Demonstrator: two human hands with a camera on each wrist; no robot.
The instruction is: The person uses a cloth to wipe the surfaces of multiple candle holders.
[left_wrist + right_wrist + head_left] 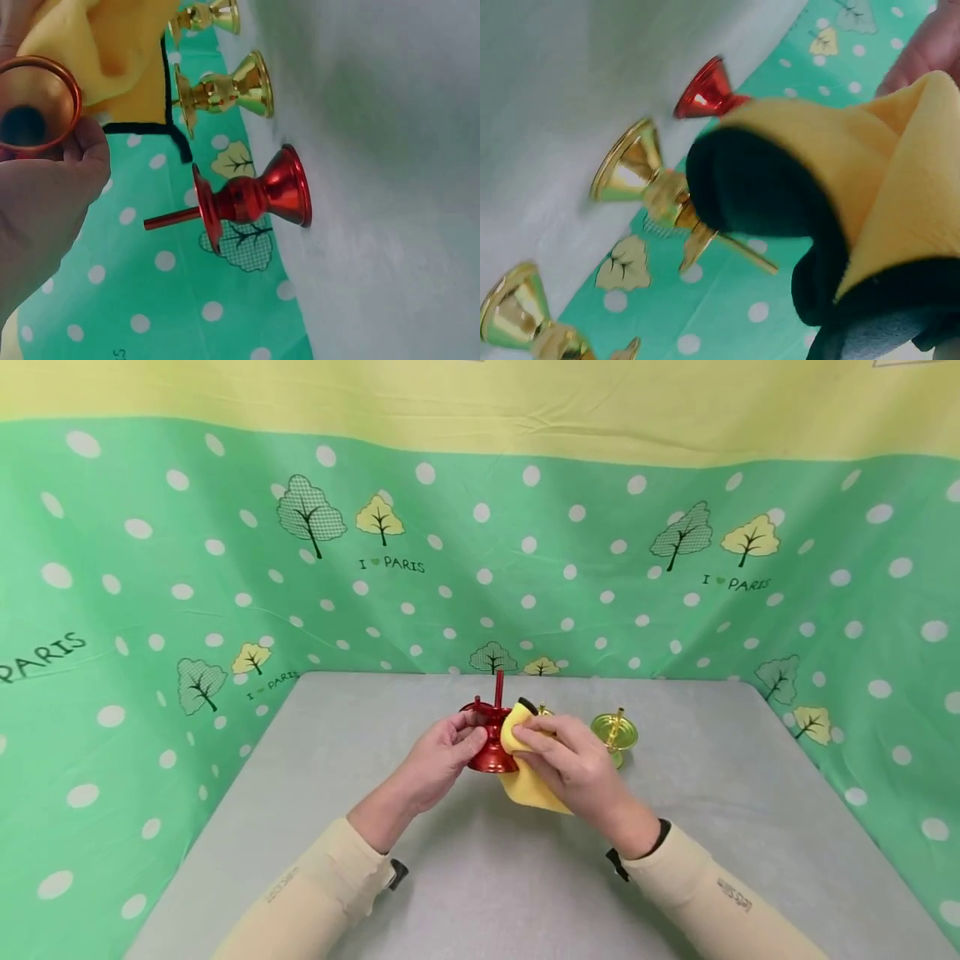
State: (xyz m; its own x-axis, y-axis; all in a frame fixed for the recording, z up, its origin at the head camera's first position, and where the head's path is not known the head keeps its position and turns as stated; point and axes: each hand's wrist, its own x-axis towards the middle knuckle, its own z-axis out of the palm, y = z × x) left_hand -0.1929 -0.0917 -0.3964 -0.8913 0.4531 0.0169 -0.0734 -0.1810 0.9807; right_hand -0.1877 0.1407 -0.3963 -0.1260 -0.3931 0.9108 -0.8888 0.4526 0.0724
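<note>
My left hand (431,768) holds a shiny red candlestick (492,762) by its middle, above the table, its thin spike pointing up. In the left wrist view its round hollow base (71,79) faces the camera. Between fingers and thumb, my right hand (581,768) pinches a yellow cloth (536,787) with a black edge and presses it against the candlestick's right side. The cloth's lower part hangs loose under the hand. In the right wrist view the folded cloth (885,172) hides the held candlestick.
A second red candlestick (244,199) stands on the grey table (300,827) behind the left hand. Two gold candlesticks, one nearer the middle (217,94) and one farther right (615,732), stand in line with it. A green dotted curtain (525,568) borders the table.
</note>
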